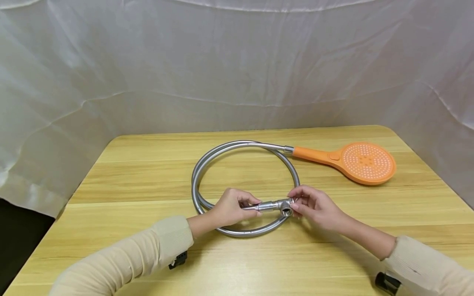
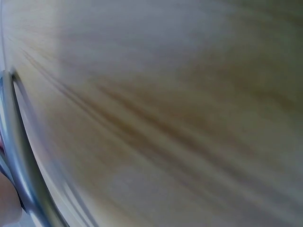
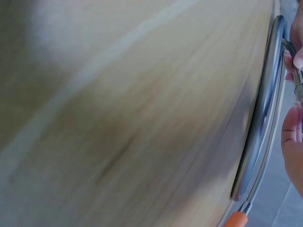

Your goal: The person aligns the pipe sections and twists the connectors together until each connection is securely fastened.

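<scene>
A grey metal shower hose (image 1: 195,185) lies coiled in a loop on the table. Its near end is pinched between the thumb and fingers of my left hand (image 1: 230,205), just behind the hose's end nut (image 1: 265,206). A T-shaped metal fitting (image 1: 286,209) sits in line with that nut, its threaded opening facing me. My right hand (image 1: 320,207) pinches the fitting's right end with thumb and fingertips. At the hose's far end is an orange hand shower (image 1: 366,162), face up. Both hands show at the right edge of the right wrist view, beside the hose (image 3: 265,104).
The wooden table (image 1: 148,172) has rounded far corners. A pale cloth curtain (image 1: 237,65) hangs behind it and along both sides. Bands with black devices sit at both wrists, the left device (image 1: 178,260) just under the sleeve cuff.
</scene>
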Available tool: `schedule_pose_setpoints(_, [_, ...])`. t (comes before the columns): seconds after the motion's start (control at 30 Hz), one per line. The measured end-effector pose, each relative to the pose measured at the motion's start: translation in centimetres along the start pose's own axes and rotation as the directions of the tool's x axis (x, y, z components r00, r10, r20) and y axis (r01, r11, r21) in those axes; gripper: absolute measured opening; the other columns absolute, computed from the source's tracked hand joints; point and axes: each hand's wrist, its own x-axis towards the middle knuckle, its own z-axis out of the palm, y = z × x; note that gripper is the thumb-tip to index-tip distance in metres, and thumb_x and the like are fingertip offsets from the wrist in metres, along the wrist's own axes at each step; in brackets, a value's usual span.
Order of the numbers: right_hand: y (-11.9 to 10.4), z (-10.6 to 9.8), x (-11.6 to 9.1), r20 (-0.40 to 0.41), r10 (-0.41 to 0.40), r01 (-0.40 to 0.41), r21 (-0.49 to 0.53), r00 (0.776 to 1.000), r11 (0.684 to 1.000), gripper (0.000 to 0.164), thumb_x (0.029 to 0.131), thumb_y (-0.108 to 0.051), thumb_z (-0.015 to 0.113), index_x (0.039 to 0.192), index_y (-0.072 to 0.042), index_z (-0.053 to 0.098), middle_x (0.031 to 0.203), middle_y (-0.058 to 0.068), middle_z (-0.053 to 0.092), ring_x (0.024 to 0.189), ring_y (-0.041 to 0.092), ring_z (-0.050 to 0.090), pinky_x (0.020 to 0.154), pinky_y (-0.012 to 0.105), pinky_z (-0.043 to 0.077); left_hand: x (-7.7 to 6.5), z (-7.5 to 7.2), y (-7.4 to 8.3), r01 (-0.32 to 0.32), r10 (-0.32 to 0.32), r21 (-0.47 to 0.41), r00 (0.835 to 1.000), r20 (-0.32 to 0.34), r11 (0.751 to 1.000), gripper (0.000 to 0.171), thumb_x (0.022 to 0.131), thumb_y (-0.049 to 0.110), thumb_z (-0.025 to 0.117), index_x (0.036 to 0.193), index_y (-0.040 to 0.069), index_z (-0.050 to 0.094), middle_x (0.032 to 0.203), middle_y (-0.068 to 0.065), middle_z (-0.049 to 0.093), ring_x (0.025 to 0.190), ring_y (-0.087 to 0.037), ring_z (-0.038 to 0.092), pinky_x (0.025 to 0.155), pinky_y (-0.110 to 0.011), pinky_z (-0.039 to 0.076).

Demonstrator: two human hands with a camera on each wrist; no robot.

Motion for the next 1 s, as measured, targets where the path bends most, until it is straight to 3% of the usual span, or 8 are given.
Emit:
schedule_pose_setpoints(0.3, [0.33, -0.03, 0.08, 0.021, 0.063, -0.063, 0.025, 0.998, 0.998, 0.018, 0.087, 0.007, 0.053, 0.103, 0.015, 0.052, 0.078, 0.016, 0.061, 0.066, 0.012, 0.061, 0.058, 0.026, 0.054, 0.01, 0.06, 0.09, 0.014, -0.015, 0.026, 1.000, 0.015, 1.000, 0.021, 0.074, 0.010, 0.076, 0.093, 0.001, 0.072, 0.084, -0.011, 0.073, 0.055, 0.004, 0.052, 0.050, -0.018, 0.049])
schedule_pose_setpoints(0.53, [0.28, -0.37, -0.17, 0.044, 0.088, -0.091, 0.070, 0.995, 0.993, 0.024, 0.089, 0.006, 0.051, 0.111, 0.017, 0.049, 0.091, 0.024, 0.061, 0.074, 0.008, 0.062, 0.067, 0.026, 0.056, 0.14, 0.00, 0.22, 0.018, -0.018, 0.049, 1.000, 0.013, 0.999, 0.021, 0.074, 0.010, 0.076, 0.092, 0.001, 0.072, 0.083, -0.011, 0.073, 0.054, 0.004, 0.052, 0.049, -0.017, 0.048])
schedule_pose_setpoints(0.77, [0.45, -0.68, -0.25, 0.071, 0.051, -0.061, 0.139, 0.996, 0.988, 0.030, 0.088, 0.009, 0.051, 0.115, 0.021, 0.045, 0.088, 0.007, 0.065, 0.076, 0.008, 0.064, 0.070, 0.025, 0.056, 0.24, -0.08, 0.43, 0.033, -0.033, 0.047, 0.999, 0.007, 0.998, 0.020, 0.074, 0.010, 0.076, 0.092, 0.001, 0.073, 0.083, -0.011, 0.073, 0.055, 0.004, 0.052, 0.049, -0.016, 0.048])
schedule_pose_setpoints(1.0, [0.53, -0.65, -0.25, 0.058, 0.066, -0.073, 0.133, 0.996, 0.988, 0.028, 0.089, 0.008, 0.049, 0.114, 0.021, 0.046, 0.088, 0.009, 0.063, 0.074, 0.007, 0.063, 0.067, 0.023, 0.055, 0.29, -0.15, 0.52, 0.030, -0.030, 0.038, 0.999, 0.010, 0.999, 0.020, 0.074, 0.010, 0.076, 0.092, 0.001, 0.073, 0.082, -0.011, 0.073, 0.054, 0.003, 0.051, 0.048, -0.016, 0.046])
